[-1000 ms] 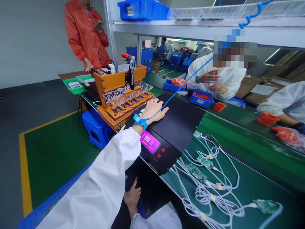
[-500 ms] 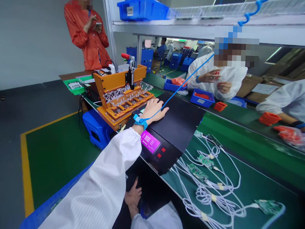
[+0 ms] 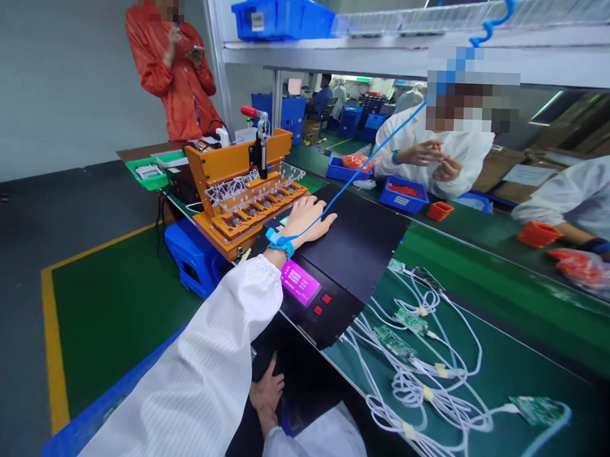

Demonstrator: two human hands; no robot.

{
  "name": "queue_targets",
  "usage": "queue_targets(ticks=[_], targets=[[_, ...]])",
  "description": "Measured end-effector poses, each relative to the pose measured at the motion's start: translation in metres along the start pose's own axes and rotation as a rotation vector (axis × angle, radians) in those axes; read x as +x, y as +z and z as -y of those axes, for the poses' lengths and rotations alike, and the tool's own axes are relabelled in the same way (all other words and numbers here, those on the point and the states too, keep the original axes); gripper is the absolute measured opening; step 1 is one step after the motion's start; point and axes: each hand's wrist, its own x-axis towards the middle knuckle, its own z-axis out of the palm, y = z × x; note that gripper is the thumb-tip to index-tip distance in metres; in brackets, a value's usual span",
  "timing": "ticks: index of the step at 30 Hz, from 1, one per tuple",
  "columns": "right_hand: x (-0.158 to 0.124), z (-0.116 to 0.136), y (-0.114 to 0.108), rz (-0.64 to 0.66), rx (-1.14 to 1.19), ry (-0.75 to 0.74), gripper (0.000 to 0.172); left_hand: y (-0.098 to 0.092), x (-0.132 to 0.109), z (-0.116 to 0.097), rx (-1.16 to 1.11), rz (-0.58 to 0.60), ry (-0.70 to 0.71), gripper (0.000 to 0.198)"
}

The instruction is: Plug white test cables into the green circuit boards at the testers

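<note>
My left hand [image 3: 309, 221] lies flat, fingers stretched out, on the lid of a black machine [image 3: 364, 244] with a pink display [image 3: 300, 282] and red buttons. A blue wrist strap [image 3: 280, 241] with a coiled blue cord is on that wrist. My right hand [image 3: 266, 392] rests low below the table edge, fingers spread on a dark surface, holding nothing. An orange test fixture [image 3: 246, 193] with a red-handled clamp stands just left of the machine.
White cables with small green circuit boards [image 3: 410, 355] lie on the green mat at the right. Blue bins [image 3: 403, 195] and orange parts sit across the table where people in white coats work. A person in orange [image 3: 173, 64] stands far left. A blue crate [image 3: 282, 16] is on the shelf.
My hands have stayed in place. The person in orange raised a hand toward the phone; the co-worker opposite shifted their hands slightly.
</note>
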Motion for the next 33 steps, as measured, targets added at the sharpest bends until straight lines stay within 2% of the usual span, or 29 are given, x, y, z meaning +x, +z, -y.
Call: queue_targets(ticks=[12,22,33], targets=[[0.002,-0.003,0.005,-0.04,0.002,-0.013,0.105,0.001,0.001,0.001,0.007,-0.002,0.006,0.048],[-0.002,0.003,-0.008,0.035,-0.018,-0.005,0.104,0.0,0.0,0.0,0.004,0.0,0.001,0.048],[-0.007,0.005,-0.013,0.056,0.002,-0.034,0.104,0.003,0.002,0.003,-0.024,-0.011,0.017,0.047]])
